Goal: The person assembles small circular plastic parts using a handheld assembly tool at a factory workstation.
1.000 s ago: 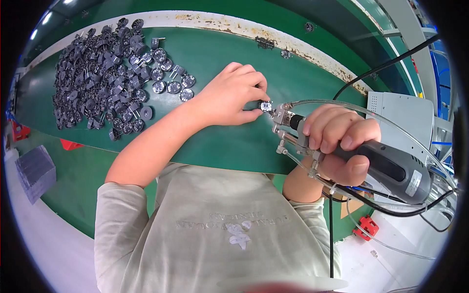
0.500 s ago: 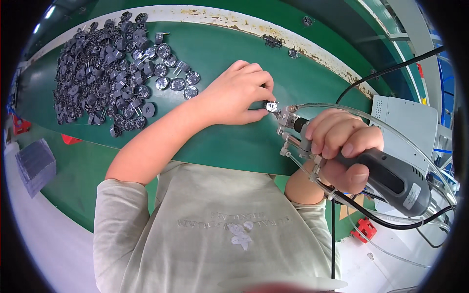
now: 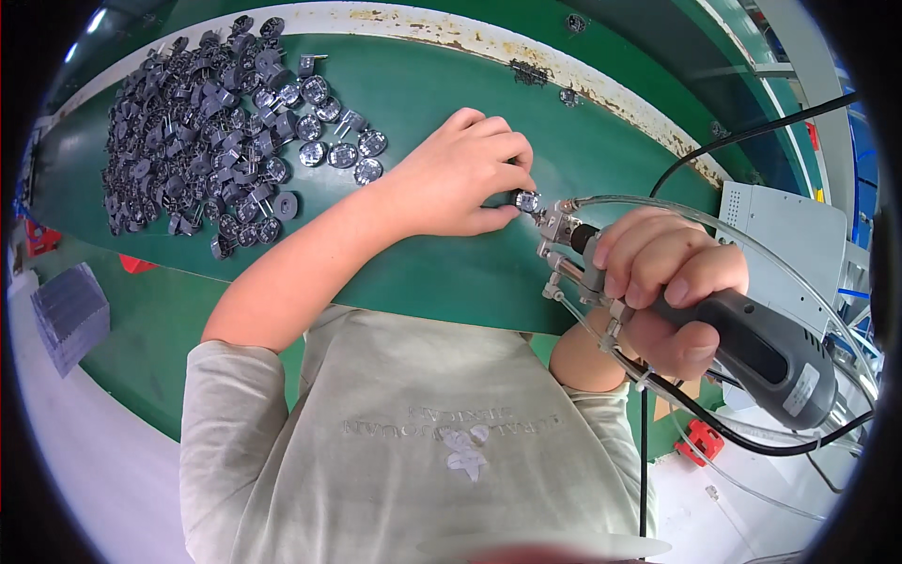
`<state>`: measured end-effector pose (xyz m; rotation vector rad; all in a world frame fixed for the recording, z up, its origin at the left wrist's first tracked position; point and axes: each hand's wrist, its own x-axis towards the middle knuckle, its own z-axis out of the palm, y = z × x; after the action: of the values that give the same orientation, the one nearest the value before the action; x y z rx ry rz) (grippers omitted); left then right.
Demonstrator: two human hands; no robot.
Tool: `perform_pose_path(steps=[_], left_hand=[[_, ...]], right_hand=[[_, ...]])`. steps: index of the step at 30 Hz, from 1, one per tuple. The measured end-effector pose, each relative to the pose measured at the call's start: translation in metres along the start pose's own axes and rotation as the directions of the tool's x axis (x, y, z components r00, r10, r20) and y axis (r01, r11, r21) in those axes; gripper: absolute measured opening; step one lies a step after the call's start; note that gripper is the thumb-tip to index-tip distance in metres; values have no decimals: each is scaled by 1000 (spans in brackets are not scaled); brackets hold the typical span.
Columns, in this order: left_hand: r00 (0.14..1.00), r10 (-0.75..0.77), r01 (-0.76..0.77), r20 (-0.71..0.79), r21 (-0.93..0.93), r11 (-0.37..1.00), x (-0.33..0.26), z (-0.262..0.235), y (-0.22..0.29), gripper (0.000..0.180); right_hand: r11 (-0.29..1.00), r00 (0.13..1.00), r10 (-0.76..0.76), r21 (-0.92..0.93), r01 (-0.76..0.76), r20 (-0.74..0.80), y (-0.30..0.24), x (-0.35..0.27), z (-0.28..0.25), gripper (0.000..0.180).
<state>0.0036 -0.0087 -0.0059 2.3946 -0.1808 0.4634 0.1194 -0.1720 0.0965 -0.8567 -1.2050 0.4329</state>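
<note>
Between the thumb and fingers of my left hand (image 3: 465,174) is a small round component (image 3: 527,201) with a shiny face, held just above the green bench. My right hand (image 3: 669,268) is wrapped round a grey hand-held power tool (image 3: 752,352) with a metal nozzle head (image 3: 562,226), clear tubes and a black cable. The tool's tip is right at the component's shiny face; I cannot tell whether they touch. To the left of my left hand lies a heap of round dark components (image 3: 193,141) with pins, several of them loose along its right edge.
A white, rust-chipped rail (image 3: 423,21) borders the far side of the green bench (image 3: 423,287). A light grey metal box (image 3: 780,249) stands at the right, with a black cable (image 3: 752,136) arching above it. Red plastic pieces (image 3: 700,442) and a grey stack (image 3: 70,315) lie beyond the bench.
Both hands, with the component and the tool, have shifted very slightly to the right. Their grips look the same, and the heap is unchanged.
</note>
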Motion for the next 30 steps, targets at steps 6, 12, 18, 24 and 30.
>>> perform_pose_path(steps=[6,12,18,24,30], left_hand=[[1000,-7,7,-1,-8,1000,-1,0,-1,23],[1000,1,-1,-7,-11,1000,-1,2,0,23],[1000,5,-6,-18,-20,1000,-1,2,1,23],[1000,-4,4,-6,-18,1000,-1,1,-1,23],[1000,-9,10,12,-24,1000,2,-5,-2,23]], right_hand=[[1000,1000,-10,-9,10,20,2,0,0,36],[1000,1000,-14,-15,14,11,3,-1,3,37],[1000,999,-6,-27,8,54,4,0,2,38],[999,991,18,-36,-13,136,6,4,1,37],[993,983,62,-109,-44,170,6,15,8,25]])
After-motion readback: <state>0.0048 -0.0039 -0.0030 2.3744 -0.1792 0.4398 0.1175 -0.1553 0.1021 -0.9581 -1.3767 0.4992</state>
